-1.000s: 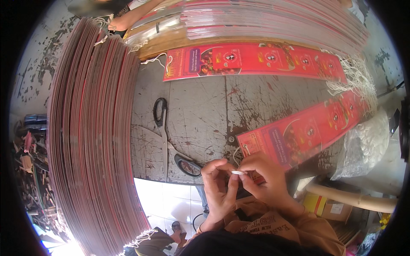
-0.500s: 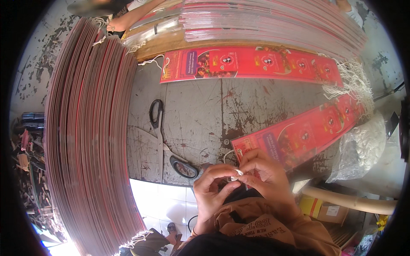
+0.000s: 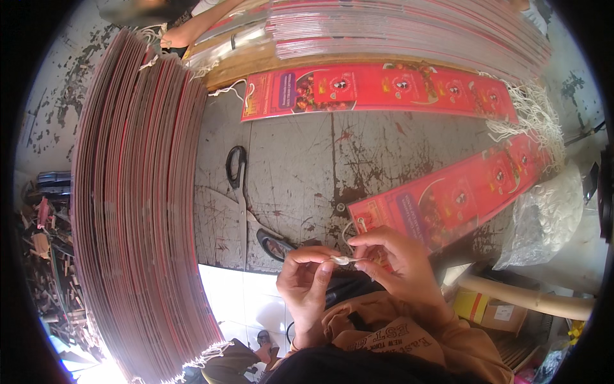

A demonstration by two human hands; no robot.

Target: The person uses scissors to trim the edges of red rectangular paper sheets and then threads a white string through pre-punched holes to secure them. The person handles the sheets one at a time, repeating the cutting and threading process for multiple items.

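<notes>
A white string (image 3: 345,260) is pinched between the thumb and fingertips of my left hand (image 3: 306,281) and of my right hand (image 3: 400,265), with a small knot-like lump at the left fingertips. From it a loop of string runs up to the near end of a red printed strip (image 3: 441,208), which lies slanted on the table just beyond my right hand. A second red strip (image 3: 377,89) lies across the far side, a white string loop at its left end. White strings (image 3: 537,115) bunch at the right ends of both strips.
Scissors (image 3: 242,198) with black handles lie spread on the worn grey table (image 3: 288,153). A tall stack of strips (image 3: 141,211) fills the left side. Plastic-wrapped strips (image 3: 409,32) lie at the back, near another person's arm (image 3: 192,29). A clear bag (image 3: 543,217) sits at the right.
My hands have drawn slightly apart, the left moving leftward, and a short length of string now stretches between them. The strips and scissors keep their places on the table.
</notes>
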